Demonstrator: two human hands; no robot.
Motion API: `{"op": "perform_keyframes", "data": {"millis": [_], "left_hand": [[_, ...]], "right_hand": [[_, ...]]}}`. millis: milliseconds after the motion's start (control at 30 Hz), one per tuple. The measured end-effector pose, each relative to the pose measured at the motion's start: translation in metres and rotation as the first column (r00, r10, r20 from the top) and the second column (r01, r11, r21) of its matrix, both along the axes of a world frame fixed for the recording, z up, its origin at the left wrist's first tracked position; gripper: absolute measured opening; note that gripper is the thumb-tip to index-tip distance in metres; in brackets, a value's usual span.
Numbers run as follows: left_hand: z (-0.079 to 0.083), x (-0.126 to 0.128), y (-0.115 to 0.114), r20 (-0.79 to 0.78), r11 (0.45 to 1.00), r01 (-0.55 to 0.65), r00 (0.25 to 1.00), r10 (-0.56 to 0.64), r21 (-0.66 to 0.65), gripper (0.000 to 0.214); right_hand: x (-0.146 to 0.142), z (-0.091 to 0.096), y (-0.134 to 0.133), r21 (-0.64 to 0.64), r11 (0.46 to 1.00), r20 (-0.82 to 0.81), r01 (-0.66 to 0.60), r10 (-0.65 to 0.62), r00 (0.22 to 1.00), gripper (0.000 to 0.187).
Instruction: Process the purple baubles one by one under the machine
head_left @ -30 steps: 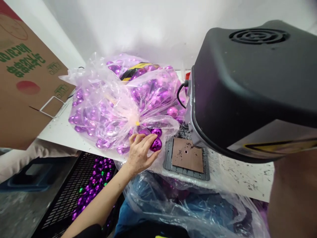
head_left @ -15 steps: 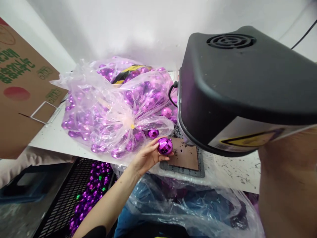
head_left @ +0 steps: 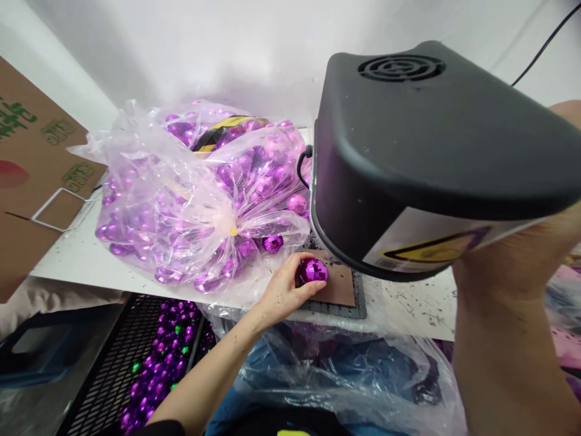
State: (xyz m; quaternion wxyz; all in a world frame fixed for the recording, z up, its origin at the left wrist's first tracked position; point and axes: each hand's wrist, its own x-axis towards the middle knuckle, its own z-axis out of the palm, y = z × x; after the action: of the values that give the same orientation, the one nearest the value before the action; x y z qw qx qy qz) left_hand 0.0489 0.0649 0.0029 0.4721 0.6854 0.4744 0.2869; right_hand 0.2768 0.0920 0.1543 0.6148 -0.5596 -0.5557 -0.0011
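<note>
My left hand (head_left: 290,283) is closed round a shiny purple faceted ball (head_left: 315,270), thumb in front and fingers behind. The ball is over the left part of a brown board (head_left: 342,284), which lies on a dark grey base plate (head_left: 358,310). A big black machine housing (head_left: 431,139) with a round vent hangs over the board. My right hand (head_left: 540,242) is raised behind the housing's right side; its fingers are mostly hidden, so what it grips is unclear. Another purple ball (head_left: 273,244) lies left of the board.
A tied clear bag (head_left: 181,188) of purple balls fills the table's left side. A cardboard box (head_left: 45,175) stands at far left, near a person's sleeve (head_left: 59,300). Below, a black crate (head_left: 102,357) holds purple and some green balls. Clear plastic (head_left: 363,375) covers my lap.
My left hand has moved the ball right, from the board's left edge to over the board. Its grip has turned, with the back of the hand now upward. The view has shifted slightly right.
</note>
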Motion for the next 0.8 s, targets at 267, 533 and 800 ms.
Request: {"op": "perform_keyframes", "data": {"millis": [267,533,800], "left_hand": [[-0.009,0.026,0.007,-0.13,0.971,0.0,0.991,0.032,0.238,0.035],[-0.018,0.046,0.004,-0.235,0.934,-0.032,0.964,0.122,0.356,0.036],[-0.024,0.049,0.0,-0.175,0.936,-0.097,0.971,0.164,0.339,0.032]], "right_hand": [[-0.001,-0.007,-0.001,0.105,0.994,0.015,-0.023,0.022,1.0,0.061],[-0.003,-0.001,-0.003,0.063,0.998,0.003,-0.024,0.024,1.0,0.06],[-0.004,-0.002,-0.012,0.062,0.997,0.102,0.038,-0.044,0.994,0.042]]}}
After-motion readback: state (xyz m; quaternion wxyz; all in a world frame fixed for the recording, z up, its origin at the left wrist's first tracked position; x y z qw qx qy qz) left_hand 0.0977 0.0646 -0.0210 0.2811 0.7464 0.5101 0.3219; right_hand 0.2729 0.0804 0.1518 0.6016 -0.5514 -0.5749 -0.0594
